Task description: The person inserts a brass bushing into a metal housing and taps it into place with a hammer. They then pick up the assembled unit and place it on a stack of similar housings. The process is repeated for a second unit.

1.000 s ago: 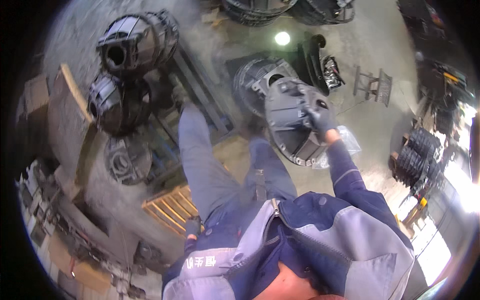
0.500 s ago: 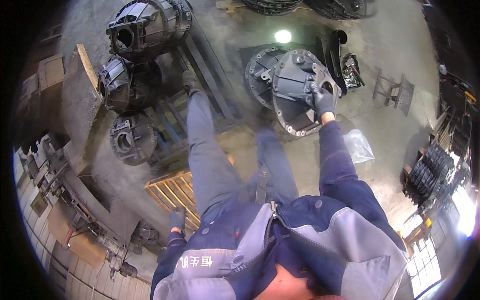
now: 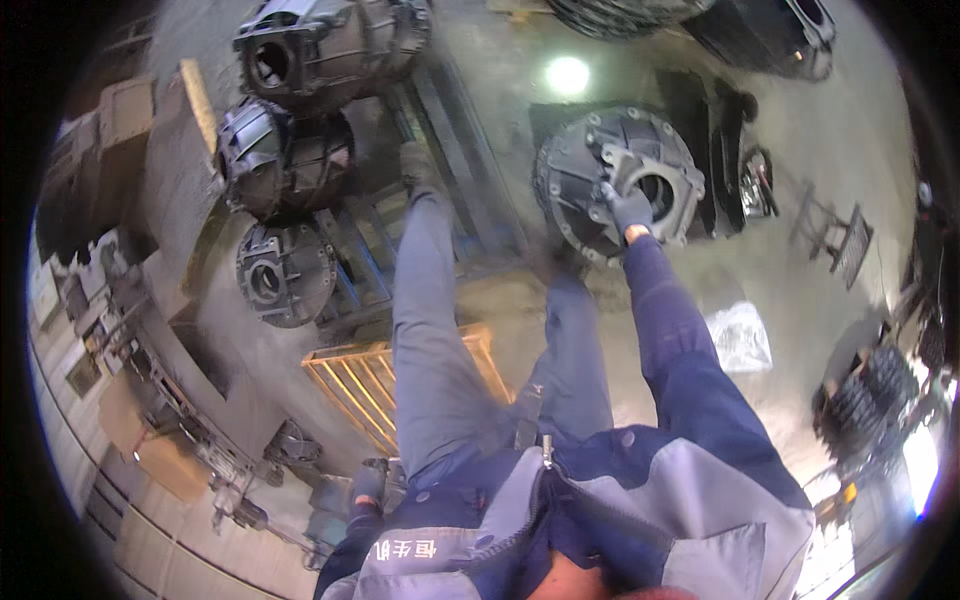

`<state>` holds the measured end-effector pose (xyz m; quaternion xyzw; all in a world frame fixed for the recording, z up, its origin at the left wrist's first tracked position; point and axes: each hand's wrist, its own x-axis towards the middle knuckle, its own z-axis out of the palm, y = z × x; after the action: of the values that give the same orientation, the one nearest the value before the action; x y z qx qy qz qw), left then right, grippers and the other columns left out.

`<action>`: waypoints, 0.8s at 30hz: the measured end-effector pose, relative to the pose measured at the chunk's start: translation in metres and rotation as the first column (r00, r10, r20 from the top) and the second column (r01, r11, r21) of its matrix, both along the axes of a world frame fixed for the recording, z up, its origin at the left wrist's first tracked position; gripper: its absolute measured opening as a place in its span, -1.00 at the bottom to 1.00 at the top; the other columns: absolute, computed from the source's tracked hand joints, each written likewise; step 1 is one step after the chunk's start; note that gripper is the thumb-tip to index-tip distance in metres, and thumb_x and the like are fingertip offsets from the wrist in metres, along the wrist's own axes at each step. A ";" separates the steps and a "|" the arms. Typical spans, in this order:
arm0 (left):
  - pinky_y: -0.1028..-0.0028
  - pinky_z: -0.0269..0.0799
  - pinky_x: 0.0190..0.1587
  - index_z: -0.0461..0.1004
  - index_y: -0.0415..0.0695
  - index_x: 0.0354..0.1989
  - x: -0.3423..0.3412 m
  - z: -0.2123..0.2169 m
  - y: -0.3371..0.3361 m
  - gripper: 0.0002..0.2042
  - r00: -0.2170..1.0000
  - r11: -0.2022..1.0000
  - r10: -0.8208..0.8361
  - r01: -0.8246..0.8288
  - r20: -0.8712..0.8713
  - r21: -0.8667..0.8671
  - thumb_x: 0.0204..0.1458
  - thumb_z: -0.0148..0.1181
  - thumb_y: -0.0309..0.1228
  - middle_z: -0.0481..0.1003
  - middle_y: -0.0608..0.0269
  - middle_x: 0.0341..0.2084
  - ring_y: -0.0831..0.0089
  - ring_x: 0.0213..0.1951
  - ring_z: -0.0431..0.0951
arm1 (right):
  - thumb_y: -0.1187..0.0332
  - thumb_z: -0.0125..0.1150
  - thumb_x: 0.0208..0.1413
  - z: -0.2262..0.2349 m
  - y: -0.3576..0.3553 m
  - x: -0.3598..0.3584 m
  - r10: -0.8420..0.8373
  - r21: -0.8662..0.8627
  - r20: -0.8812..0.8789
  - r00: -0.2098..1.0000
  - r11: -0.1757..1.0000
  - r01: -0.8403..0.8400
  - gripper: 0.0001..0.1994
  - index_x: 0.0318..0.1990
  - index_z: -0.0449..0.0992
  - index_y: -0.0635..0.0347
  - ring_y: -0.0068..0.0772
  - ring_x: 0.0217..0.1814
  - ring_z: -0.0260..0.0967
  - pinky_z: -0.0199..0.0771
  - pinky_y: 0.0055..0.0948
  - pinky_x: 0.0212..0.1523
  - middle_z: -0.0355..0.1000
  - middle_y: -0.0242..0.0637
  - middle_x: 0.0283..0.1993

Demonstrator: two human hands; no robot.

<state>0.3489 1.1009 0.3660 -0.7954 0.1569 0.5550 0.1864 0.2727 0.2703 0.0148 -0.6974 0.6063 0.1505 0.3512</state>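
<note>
My right hand point(image 3: 630, 211), in a grey glove, grips the raised square-cornered flange of a grey cast metal housing point(image 3: 577, 190). The housing has a wide round rim with bolt holes, and a large round opening shows just right of my fingers. Its face is turned upward; whether a second housing lies beneath is hidden. My left hand point(image 3: 371, 479), gloved in dark grey, hangs low by my left hip, away from the castings. Its fingers are too small and blurred to make out.
At the left, more castings point(image 3: 290, 165) stand by a dark metal frame point(image 3: 455, 150) where my left foot rests. A slatted wooden pallet point(image 3: 350, 385) lies nearer. On the right are a clear plastic bag point(image 3: 740, 337), a small metal stand point(image 3: 840, 235) and stacked dark parts point(image 3: 870, 395).
The housing under my right hand has gone from tilted on edge to lying flatter, covering where the second housing showed. My view has shifted slightly; my left hand remains low by my hip.
</note>
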 end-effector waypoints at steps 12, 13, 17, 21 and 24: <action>0.02 0.52 -0.05 0.62 -0.12 -0.14 0.017 -0.033 -0.114 -0.68 0.995 0.959 -0.082 0.092 0.048 -0.268 0.25 0.02 -0.17 0.61 -0.07 -0.14 -0.09 -0.11 0.61 | 0.09 0.50 0.03 0.023 -0.036 -0.027 -0.069 0.052 0.110 0.991 0.997 0.064 -0.41 0.01 0.58 0.50 -0.03 -0.02 0.59 0.51 -0.21 0.08 0.63 0.10 -0.06; 0.01 0.52 -0.04 0.62 -0.12 -0.14 0.013 -0.037 -0.111 -0.68 0.986 0.938 -0.164 0.167 0.036 -0.303 0.25 0.02 -0.17 0.61 -0.09 -0.15 -0.10 -0.11 0.61 | 0.09 0.51 0.03 0.029 -0.038 -0.024 -0.070 0.022 0.101 0.992 0.997 0.068 -0.41 0.01 0.57 0.51 -0.01 -0.04 0.59 0.52 -0.19 0.05 0.62 0.10 -0.06; 0.16 0.58 -0.09 0.61 -0.08 -0.22 -0.009 -0.050 -0.109 -0.83 0.994 0.976 -0.052 0.070 0.095 -0.206 0.13 0.10 -0.36 0.64 0.12 -0.27 0.09 -0.17 0.66 | -0.03 0.44 0.05 0.068 -0.049 0.021 0.161 -0.039 -0.118 0.980 0.985 -0.166 -0.38 -0.03 0.59 0.46 0.10 -0.10 0.57 0.52 -0.16 0.03 0.62 0.11 -0.11; 0.12 0.60 -0.17 0.62 -0.07 -0.25 -0.022 -0.050 -0.117 -0.83 0.992 0.989 0.084 -0.072 0.092 -0.128 0.09 0.12 -0.35 0.64 0.08 -0.30 0.07 -0.20 0.66 | 0.06 0.40 0.11 0.122 -0.030 0.143 0.112 -0.176 0.380 0.918 0.983 -0.047 -0.53 -0.09 0.64 0.36 0.04 -0.06 0.60 0.54 -0.18 0.03 0.63 0.09 -0.10; 0.03 0.54 -0.14 0.64 -0.06 -0.25 -0.022 -0.048 -0.121 -0.71 0.992 0.953 0.110 -0.087 0.063 -0.292 0.20 0.05 -0.17 0.63 -0.02 -0.30 -0.04 -0.21 0.64 | 0.16 0.42 0.17 0.156 0.012 0.281 0.318 -0.219 0.565 0.761 0.947 -0.233 -0.59 -0.01 0.61 0.35 -0.14 -0.04 0.62 0.55 -0.29 0.04 0.65 -0.02 -0.08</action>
<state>0.3266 0.9794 0.3182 -0.8421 0.1888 0.5030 0.0467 0.5537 0.2828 0.1712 -0.8129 0.3652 -0.0670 0.4487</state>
